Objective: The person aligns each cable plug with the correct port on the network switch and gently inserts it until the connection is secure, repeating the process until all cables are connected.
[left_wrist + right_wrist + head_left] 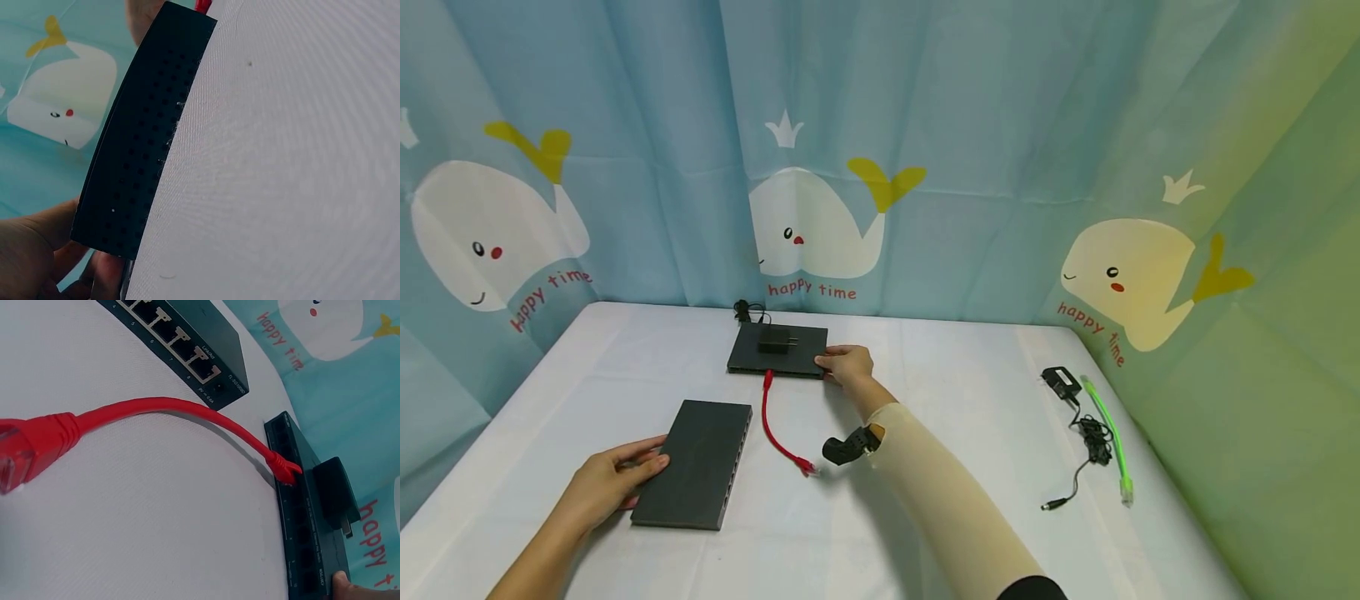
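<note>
On the left of the table a flat black network switch (694, 458) is held at its left edge by my left hand (608, 482), thumb on top and fingers partly hidden. Its row of ports (165, 328) shows in the right wrist view. Farther back, my right hand (847, 364) pinches the right corner of a second black network switch (811, 340). A black power plug (775, 339) lies on that one. A red network cable (772, 429) has one end in the far switch's front port (287, 474); its other connector (806, 467) lies loose on the table.
At the right of the white table (947, 442) lie a black power adapter (1062, 382) with a bundled cord (1096, 437) and a green network cable (1109, 421). A coiled black cord (742, 310) sits behind the far switch. A whale-print curtain (977, 167) closes off the back.
</note>
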Demonstrator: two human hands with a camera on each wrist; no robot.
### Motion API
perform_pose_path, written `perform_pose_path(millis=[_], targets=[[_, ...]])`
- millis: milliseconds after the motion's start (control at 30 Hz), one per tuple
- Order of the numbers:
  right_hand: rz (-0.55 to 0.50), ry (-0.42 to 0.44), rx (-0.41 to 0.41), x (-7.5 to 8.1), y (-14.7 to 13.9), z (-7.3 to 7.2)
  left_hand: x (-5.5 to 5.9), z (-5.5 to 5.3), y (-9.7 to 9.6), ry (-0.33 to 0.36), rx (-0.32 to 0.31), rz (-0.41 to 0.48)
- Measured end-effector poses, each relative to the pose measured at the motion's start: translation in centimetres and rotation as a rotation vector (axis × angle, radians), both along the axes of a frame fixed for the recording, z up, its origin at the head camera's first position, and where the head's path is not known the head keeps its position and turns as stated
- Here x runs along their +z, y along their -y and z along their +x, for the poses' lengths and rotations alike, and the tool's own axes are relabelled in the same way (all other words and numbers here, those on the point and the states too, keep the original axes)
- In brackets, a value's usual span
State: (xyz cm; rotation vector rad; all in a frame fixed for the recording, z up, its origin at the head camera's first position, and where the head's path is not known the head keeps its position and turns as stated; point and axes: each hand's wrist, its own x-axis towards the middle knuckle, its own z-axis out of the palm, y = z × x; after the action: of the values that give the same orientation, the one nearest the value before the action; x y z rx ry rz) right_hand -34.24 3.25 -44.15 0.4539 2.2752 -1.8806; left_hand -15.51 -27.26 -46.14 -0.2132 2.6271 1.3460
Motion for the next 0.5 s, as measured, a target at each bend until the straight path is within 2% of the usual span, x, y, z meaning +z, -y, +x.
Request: perform_pose_path(millis=[333,500], targets=[[-0.076,-0.002,0.026,0.5,-0.6,0.6,0.1,0.1,-0.2,-0.008,0.001,0.000],[-0.089,-0.147,0.041,0.9,-0.7,2.8,0.0,0.0,-0.1,-0.009,-0.001,0.001]])
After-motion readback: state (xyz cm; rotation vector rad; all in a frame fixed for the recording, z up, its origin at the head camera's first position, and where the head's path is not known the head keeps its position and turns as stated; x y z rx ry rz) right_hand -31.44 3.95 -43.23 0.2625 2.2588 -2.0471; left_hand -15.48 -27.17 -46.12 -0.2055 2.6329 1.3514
